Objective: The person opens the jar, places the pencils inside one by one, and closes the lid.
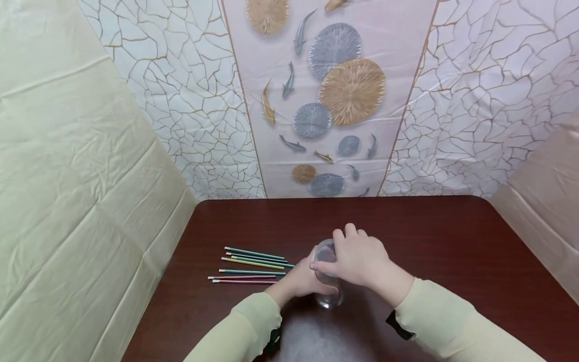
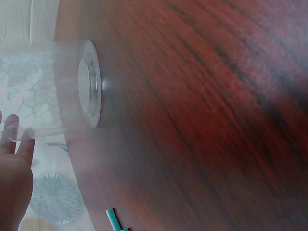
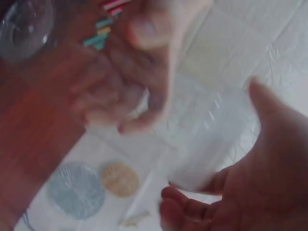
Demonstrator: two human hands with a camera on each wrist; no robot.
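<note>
Both hands hold a tall clear cup (image 1: 328, 300) upright near the front middle of the dark table. My left hand (image 1: 305, 276) grips its side, with the fingers hidden behind it in the head view. Over the top, my right hand (image 1: 364, 259) holds the rim, thumb in front and fingers at the far side. In the left wrist view the cup's round base (image 2: 91, 84) is close to the tabletop; whether it touches is unclear. The right wrist view shows the left hand (image 3: 127, 79) around the cup and the right hand (image 3: 269, 168) at its upper end, somewhat blurred.
Several pencils (image 1: 253, 273) in green, yellow and dark red lie roughly parallel on the table (image 1: 429, 236), left of the left hand. A patterned cloth (image 1: 212, 100) hangs behind the table. Pale cloth (image 1: 90, 176) covers the left side, with more on the right.
</note>
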